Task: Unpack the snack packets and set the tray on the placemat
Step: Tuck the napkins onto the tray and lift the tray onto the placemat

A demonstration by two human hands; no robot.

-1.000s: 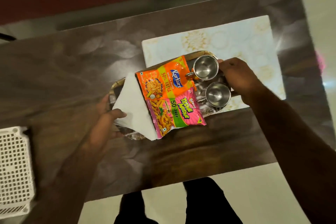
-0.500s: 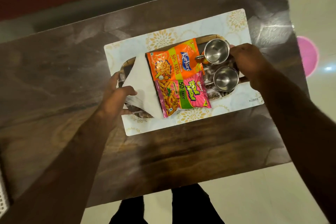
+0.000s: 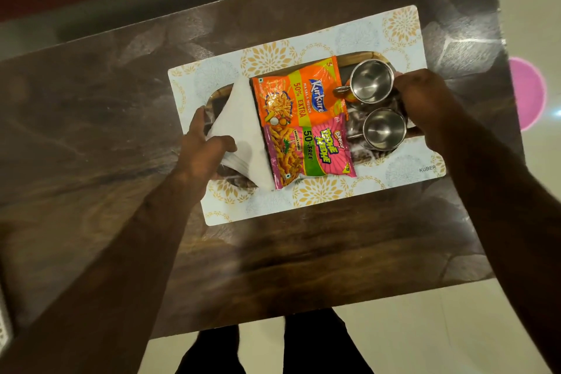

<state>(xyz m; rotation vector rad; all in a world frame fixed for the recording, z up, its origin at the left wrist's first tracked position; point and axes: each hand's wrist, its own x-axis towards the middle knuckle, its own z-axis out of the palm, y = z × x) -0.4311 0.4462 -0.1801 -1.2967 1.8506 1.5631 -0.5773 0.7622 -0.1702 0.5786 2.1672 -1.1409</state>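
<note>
Wooden tray (image 3: 361, 55) over placemat (image 3: 303, 202); left grip (image 3: 202, 147), right grip (image 3: 425, 100) each clasp tray end.

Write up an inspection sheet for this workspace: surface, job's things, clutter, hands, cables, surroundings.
Surface: dark wood-grain table with a floral placemat lying on it.
Job's things: tray over the placemat; cannot tell whether it is set down. The orange packet and pink packet lie side by side on it, apparently unopened.
Clutter: white napkins, far steel cup and near steel cup, all on the tray.
Hands: left hand grips the tray's left end, thumb on the napkins; right hand grips its right end.
Cables: nothing seen.
Surroundings: pale floor; pink round object beyond the table's right edge.
</note>
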